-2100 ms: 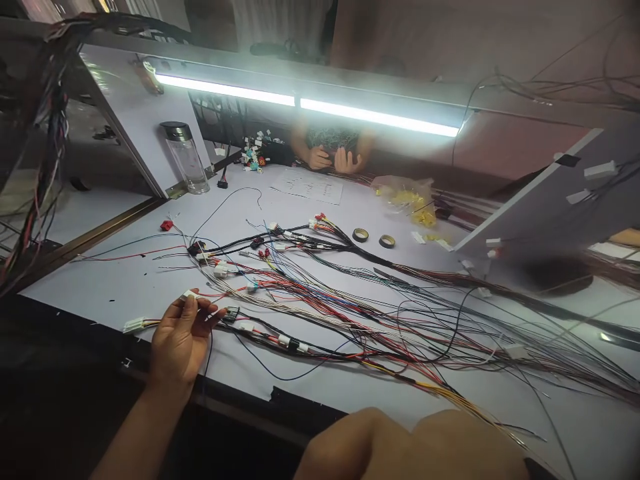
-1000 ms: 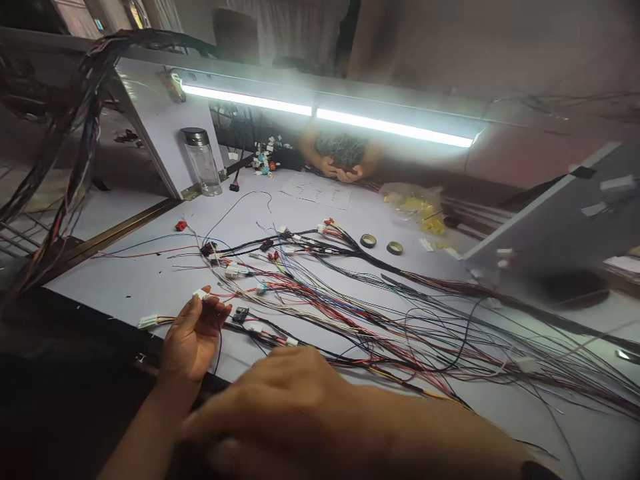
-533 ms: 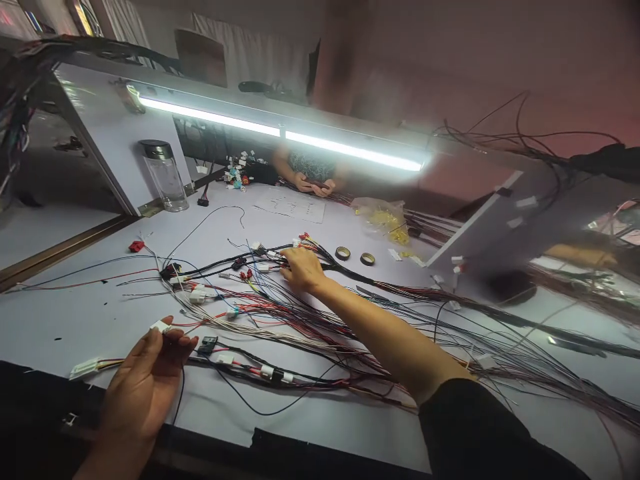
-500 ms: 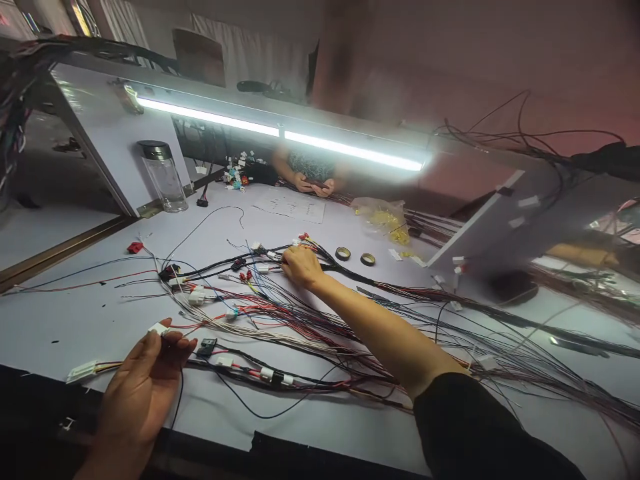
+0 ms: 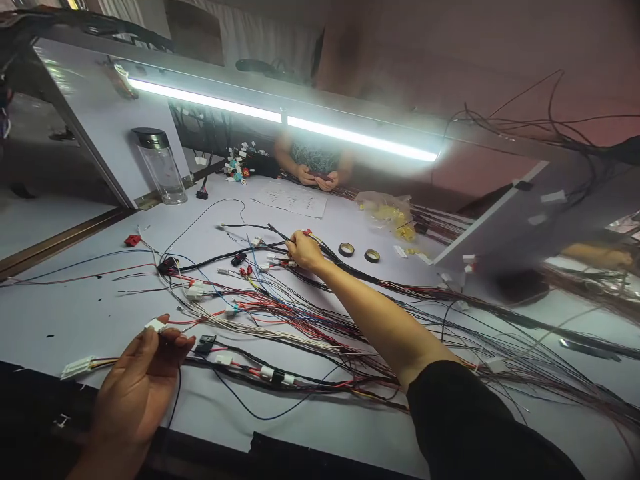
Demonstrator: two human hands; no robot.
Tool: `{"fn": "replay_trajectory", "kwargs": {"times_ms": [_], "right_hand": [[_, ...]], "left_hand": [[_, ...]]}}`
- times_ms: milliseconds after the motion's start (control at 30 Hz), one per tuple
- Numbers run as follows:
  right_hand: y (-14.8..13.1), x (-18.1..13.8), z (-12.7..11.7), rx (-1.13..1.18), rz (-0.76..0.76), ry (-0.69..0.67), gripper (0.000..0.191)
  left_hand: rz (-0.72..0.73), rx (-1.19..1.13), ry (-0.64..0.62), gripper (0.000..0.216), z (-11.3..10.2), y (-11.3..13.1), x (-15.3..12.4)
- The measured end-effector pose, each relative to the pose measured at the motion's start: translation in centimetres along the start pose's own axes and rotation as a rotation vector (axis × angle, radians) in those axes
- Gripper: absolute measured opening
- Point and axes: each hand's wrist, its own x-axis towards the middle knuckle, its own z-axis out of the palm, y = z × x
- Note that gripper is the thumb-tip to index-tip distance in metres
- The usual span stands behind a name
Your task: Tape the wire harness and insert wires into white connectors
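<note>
A spread of coloured wires (image 5: 320, 320) with small plugs lies across the white table (image 5: 75, 300). My left hand (image 5: 135, 387) is at the near left, fingers pinched on a small white connector (image 5: 154, 325) with red and white leads. My right hand (image 5: 305, 250) is stretched far forward, fingers closed on a black wire branch (image 5: 250, 230) lifted off the table, beside red-tipped terminals. A white multi-pin plug (image 5: 77, 367) lies left of my left hand.
Two tape rolls (image 5: 357, 252) sit beyond my right hand, a clear bottle (image 5: 161, 167) at the far left, a paper sheet (image 5: 290, 198) and a bag of yellow parts (image 5: 390, 212) farther back. Another person's hands (image 5: 315, 177) rest across the table under the light bar (image 5: 280, 120).
My right hand came up from the near edge, reached to the far wire bundle, closed on a black branch and lifted it. My left hand kept its hold on the white connector.
</note>
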Motion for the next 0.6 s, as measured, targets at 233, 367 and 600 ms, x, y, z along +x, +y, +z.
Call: {"fn": "replay_trajectory", "kwargs": {"times_ms": [233,367,600], "right_hand": [[0.0,-1.3,-0.4,0.043,-0.081,0.016,0.025],[-0.3,-3.9,-0.8,0.069,-0.252,0.169,0.028],[-1.7,-12.4,-0.3,0.112,-0.516,0.167,0.015]], "left_hand": [[0.037,-0.065,-0.039,0.017,-0.2,-0.4,-0.1],[0.039,-0.119,-0.066,0.023,-0.5,-0.7,-0.1],[0.069,-0.194,-0.092,0.018,-0.9,-0.7,0.0]]}}
